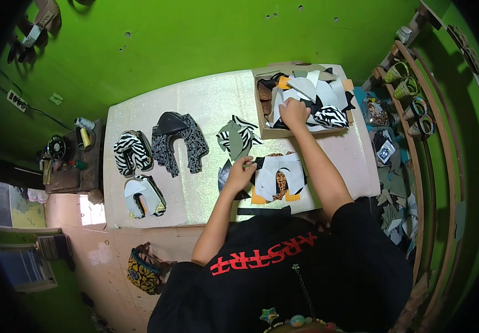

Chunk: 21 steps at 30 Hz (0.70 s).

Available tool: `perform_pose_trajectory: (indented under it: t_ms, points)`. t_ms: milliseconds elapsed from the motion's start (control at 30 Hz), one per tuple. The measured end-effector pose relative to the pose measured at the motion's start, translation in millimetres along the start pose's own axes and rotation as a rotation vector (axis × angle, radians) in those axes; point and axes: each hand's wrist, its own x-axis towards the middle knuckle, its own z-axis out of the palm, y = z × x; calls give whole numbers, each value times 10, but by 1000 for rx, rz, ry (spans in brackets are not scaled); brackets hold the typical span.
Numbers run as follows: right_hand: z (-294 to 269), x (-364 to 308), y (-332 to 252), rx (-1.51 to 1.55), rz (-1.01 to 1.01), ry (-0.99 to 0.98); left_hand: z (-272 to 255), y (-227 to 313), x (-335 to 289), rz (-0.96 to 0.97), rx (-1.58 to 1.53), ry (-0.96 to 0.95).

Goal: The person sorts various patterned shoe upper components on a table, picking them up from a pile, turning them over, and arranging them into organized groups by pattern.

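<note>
My right hand (295, 114) reaches into a cardboard box (289, 133) of cut material scraps. Its fingers are closed over the pile, and what they grip is hidden. My left hand (240, 175) is at the left edge of a stack of U-shaped white, leopard-print and orange pieces (270, 166). Its bent fingers close on a small black scrap (259, 162) at the stack's upper left corner. Just beyond that hand lie an olive-green piece (236, 140) and zebra-print pieces (249, 131). A dark, shiny piece (225, 176) is partly covered by my left hand.
Further left on the table (195, 205) lie a zebra-print stack (123, 158), a dark patterned stack (162, 145) and a white-topped stack (135, 186). A small stand with thread spools (84, 123) is at far left. Sandals (406, 89) hang on a wooden rack at right.
</note>
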Motion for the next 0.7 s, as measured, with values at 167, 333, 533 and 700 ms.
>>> perform_pose_trajectory:
  t_ms: [167, 333, 533, 700]
  points:
    - [-132, 82, 334, 675, -51, 105, -98, 178, 145, 30, -117, 59]
    - [-263, 95, 463, 1114, 29, 41, -84, 579, 403, 221, -99, 42]
    - [-431, -57, 439, 1242, -21, 16, 187, 1124, 829, 399, -179, 158]
    - [-453, -220, 338, 1301, -61, -50, 199, 1250, 1177, 441, -366, 62]
